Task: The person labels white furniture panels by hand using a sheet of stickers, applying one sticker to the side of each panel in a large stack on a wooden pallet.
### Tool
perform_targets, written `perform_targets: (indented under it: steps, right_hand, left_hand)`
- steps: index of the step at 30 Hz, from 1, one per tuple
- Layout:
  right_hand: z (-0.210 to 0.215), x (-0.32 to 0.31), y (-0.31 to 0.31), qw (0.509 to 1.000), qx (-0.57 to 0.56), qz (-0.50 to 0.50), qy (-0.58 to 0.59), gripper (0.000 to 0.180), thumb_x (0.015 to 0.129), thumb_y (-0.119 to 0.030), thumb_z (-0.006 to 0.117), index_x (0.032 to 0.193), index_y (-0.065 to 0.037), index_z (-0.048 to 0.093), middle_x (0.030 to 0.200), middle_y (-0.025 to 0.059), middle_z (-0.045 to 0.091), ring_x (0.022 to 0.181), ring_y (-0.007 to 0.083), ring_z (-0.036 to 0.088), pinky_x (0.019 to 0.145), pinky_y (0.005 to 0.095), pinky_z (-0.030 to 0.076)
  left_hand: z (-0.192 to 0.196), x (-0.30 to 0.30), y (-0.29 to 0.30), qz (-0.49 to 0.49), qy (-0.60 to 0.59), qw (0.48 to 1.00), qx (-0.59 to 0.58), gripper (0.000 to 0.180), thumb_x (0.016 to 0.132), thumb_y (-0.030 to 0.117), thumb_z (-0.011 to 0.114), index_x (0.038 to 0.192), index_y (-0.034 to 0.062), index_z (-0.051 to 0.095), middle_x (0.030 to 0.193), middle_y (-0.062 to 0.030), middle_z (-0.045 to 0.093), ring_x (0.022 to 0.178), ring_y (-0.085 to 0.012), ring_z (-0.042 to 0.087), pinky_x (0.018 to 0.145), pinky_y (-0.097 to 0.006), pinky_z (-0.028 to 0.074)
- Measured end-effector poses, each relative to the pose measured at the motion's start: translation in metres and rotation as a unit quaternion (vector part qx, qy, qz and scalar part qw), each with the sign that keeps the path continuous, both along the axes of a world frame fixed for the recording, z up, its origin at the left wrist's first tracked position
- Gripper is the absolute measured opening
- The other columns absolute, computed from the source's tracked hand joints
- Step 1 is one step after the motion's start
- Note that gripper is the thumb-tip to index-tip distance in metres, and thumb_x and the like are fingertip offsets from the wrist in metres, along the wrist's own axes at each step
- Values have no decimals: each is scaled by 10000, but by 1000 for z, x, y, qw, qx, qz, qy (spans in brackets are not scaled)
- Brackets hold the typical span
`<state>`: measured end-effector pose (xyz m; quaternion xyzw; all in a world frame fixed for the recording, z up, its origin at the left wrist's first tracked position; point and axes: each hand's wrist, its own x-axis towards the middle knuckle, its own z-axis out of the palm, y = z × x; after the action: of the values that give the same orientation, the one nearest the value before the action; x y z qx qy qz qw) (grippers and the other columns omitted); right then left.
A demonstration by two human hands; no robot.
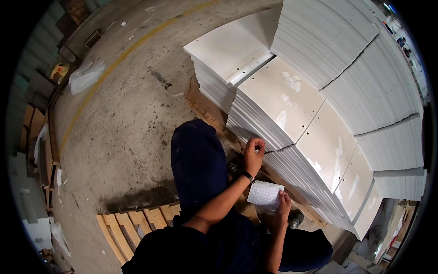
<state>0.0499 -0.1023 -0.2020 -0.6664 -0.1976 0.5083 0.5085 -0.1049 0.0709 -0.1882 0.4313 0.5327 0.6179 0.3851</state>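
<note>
My left hand (253, 154), with a dark band (248, 177) round the wrist, is raised beside the edges of a low stack of white panels (278, 105). Its fingers are curled together in a pinch; whatever lies between them is too small to make out. In my right hand (284, 208) is a small white sheet (265, 195) printed with a fine grid, gripped at its right edge between thumb and fingers. The sheet lies below the left wrist, in front of my lap. Small dark holes and pale smears mark the panels' top faces.
Taller stacks of white panels (369, 86) rise behind the low ones. A wooden pallet (205, 114) sits under the stacks, and slatted wood (132, 228) lies at my lower left. Across the concrete floor (123, 132) runs a yellow line (107, 68), with clear plastic (86, 77) near it.
</note>
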Motion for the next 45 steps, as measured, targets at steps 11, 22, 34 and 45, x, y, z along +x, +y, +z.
perform_targets:
  steps: [11,22,34,45]
  right_hand:
    - [1,-4,6,999,0,22,-28,207,871,-244,595,728,-99,560,699,-82,465,663,36,366,619,193,292]
    - [-10,-8,13,998,31,63,-8,212,867,-257,598,744,-87,567,714,-59,522,678,50,422,652,212,335]
    - [-1,-15,11,998,13,56,-11,206,858,-232,611,699,-119,544,704,-74,503,683,47,419,660,203,334]
    - [6,-19,10,998,9,67,-17,227,856,-256,617,700,-109,543,675,-74,487,648,48,391,621,216,316]
  left_hand:
    - [-22,-12,14,72,74,995,-5,272,685,52,754,821,43,519,718,-22,530,662,-115,498,620,-252,427]
    - [-42,-19,21,-97,-51,993,-51,316,725,149,759,760,73,454,704,19,449,657,-79,429,620,-234,407]
    - [-14,-16,-2,-101,-316,939,-92,141,810,66,631,903,73,526,823,26,525,746,-61,502,666,-212,427]
    - [-23,-9,10,-72,-118,990,-4,205,729,-134,516,831,43,532,819,-28,500,752,-121,518,686,-253,449]
